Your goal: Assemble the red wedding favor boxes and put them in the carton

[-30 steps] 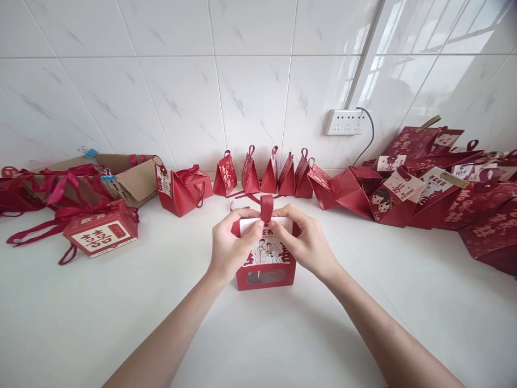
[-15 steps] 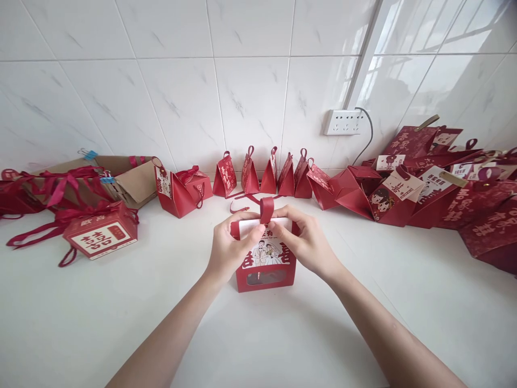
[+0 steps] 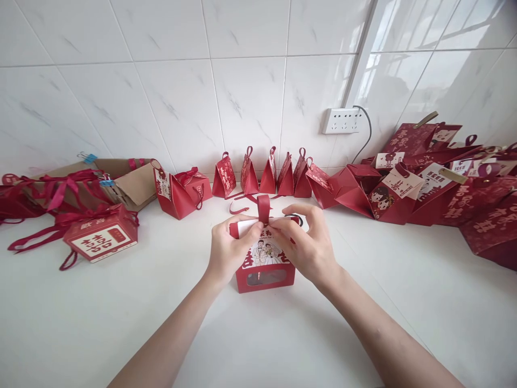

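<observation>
Though windowed, red box point(image 3: 266, 258) unclear inside.

- Tiled wall point(image 3: 246, 97): upright beyond the grip.
- Small boxes point(image 3: 249, 180): a red row beyond the grip, by the wall, loops up.
- Ribbon point(image 3: 241, 210): lying just beyond the grip.
- Carton point(image 3: 137, 196): well left of and beyond the grip, blue clips point(image 3: 106, 182) on it.
- Labelled box point(image 3: 100, 240): left of the grip, nearer than the carton.
- Heap of red boxes point(image 3: 398, 199): well right of the grip.
- Socket point(image 3: 342, 121): on the wall, beyond and right of the grip, dark cable point(image 3: 370, 129) beside it.
</observation>
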Demonstrator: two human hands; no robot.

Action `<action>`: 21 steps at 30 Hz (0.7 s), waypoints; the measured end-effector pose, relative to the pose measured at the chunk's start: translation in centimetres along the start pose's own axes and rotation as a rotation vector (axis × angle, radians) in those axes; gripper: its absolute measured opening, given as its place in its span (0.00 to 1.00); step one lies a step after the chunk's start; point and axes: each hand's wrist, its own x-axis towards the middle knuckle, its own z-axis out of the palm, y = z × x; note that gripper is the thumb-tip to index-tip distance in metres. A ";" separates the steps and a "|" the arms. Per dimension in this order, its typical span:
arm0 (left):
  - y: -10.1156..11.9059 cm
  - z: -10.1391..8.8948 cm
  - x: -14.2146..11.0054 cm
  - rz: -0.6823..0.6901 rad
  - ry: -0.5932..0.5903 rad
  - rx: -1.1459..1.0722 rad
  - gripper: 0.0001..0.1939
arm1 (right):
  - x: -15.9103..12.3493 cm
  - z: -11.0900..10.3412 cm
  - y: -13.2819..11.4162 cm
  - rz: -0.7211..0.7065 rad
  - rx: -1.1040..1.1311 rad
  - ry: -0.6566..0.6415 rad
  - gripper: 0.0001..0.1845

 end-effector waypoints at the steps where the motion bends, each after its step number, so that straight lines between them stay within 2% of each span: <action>1: 0.1 0.0 0.0 0.001 0.007 0.010 0.08 | 0.0 0.0 0.0 -0.010 -0.007 -0.002 0.04; 11: 0.2 0.2 -0.1 0.019 0.022 0.019 0.06 | 0.3 0.2 -0.4 0.002 -0.077 0.018 0.03; 21: 0.0 0.3 0.0 0.028 0.027 0.015 0.05 | 0.5 0.3 -0.8 -0.044 -0.184 0.012 0.05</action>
